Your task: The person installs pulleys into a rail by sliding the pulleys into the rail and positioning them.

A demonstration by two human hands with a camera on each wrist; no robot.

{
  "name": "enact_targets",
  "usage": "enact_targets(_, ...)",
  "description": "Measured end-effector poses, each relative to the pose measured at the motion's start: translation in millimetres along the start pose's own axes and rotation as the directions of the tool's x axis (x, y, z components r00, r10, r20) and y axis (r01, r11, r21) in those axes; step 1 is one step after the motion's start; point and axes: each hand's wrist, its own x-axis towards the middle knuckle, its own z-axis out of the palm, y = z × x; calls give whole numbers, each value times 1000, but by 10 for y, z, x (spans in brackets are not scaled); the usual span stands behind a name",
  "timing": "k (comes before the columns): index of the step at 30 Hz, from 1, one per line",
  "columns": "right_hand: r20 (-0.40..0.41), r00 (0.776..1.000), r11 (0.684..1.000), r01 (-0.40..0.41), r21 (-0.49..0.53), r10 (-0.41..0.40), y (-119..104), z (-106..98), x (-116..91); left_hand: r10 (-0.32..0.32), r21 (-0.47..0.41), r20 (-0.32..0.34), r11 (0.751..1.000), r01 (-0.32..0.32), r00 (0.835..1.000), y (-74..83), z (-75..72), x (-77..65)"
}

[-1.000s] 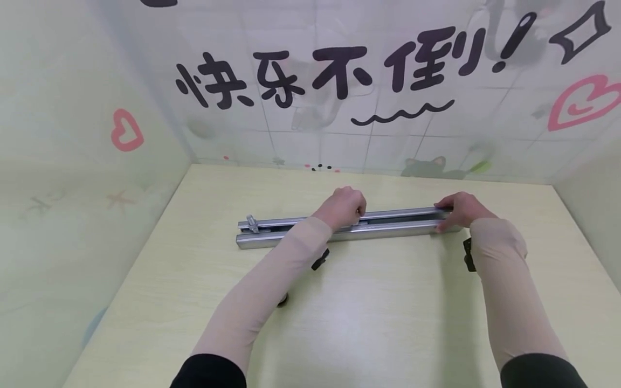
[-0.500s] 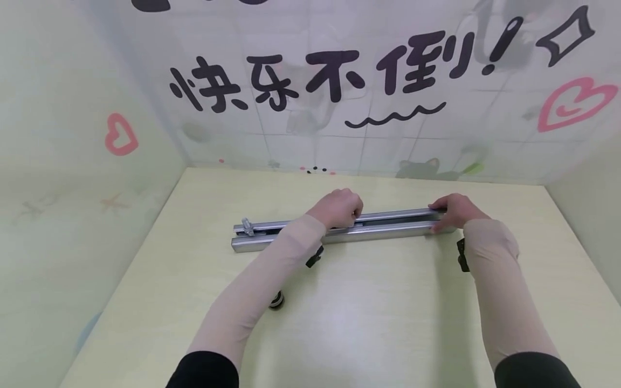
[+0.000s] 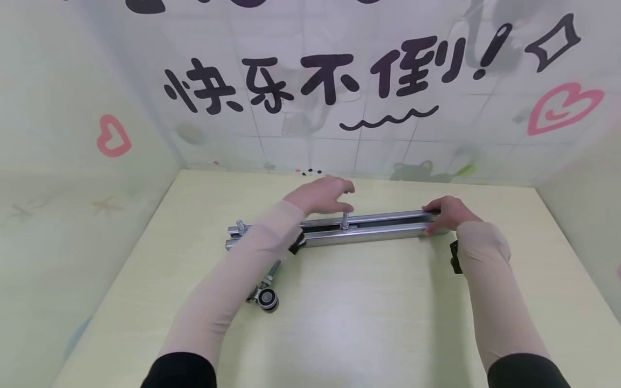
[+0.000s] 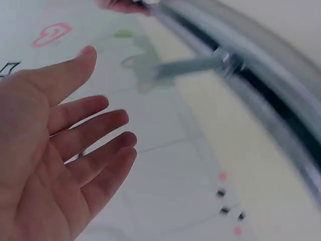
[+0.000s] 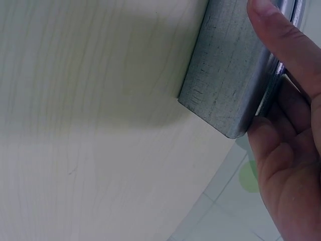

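Observation:
A long metal channel rail (image 3: 378,233) lies across the table with its slot facing up. My right hand (image 3: 450,213) grips its right end, thumb on the near side wall and fingers along the far side; the right wrist view shows the squared-off end of the rail (image 5: 220,75). Partway along the slot stands a bolt (image 3: 345,220), its shank sticking up. Just above and to the left of this bolt, my left hand (image 3: 320,195) is held with fingers spread and nothing between them. In the left wrist view the bolt (image 4: 195,66) is apart from the fingertips.
Another bolt (image 3: 241,227) stands in the slot near the rail's left end. A roller with a threaded stem (image 3: 267,299) lies on the table (image 3: 359,323) in front, partly behind my left forearm. Printed sheets (image 3: 310,145) enclose the back and sides.
My left hand has let go of the bolt in the slot and lifted up and left, its fingers opening. More of the roller shows now. My right hand keeps its grip.

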Motion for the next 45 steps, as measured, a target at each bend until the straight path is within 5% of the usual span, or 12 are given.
enact_targets(5,-3,1000,1000,11,-8,-11,-15,23,15,-22,-29,-99,999,20,995,-261,-303,-416)
enact_targets(10,-2,1000,1000,19,-17,-19,-15,42,5,-108,-54,-125,993,101,986,-598,-411,-814)
enact_targets(15,-10,999,999,41,-28,-42,21,70,-15,-197,-76,-103,979,189,975,-931,-329,-1179)
enact_targets(20,-14,999,999,47,-24,-47,57,84,-17,-270,-105,-60,959,263,961,-1178,-72,-1467)
enact_targets(29,-21,998,998,52,-36,-53,50,55,-26,-267,-173,-21,950,260,963,-1439,472,-1481)
enact_targets(34,-13,999,999,39,-30,-40,17,46,-28,-295,-194,12,937,292,955,-1458,539,-1462)
enact_targets(39,-17,999,999,41,-24,-42,2,38,-28,-282,-175,-4,945,277,959,-1491,587,-1430)
enact_targets(45,-20,998,998,54,-36,-55,46,31,-5,-323,-145,-36,938,315,946,-1464,596,-1430)
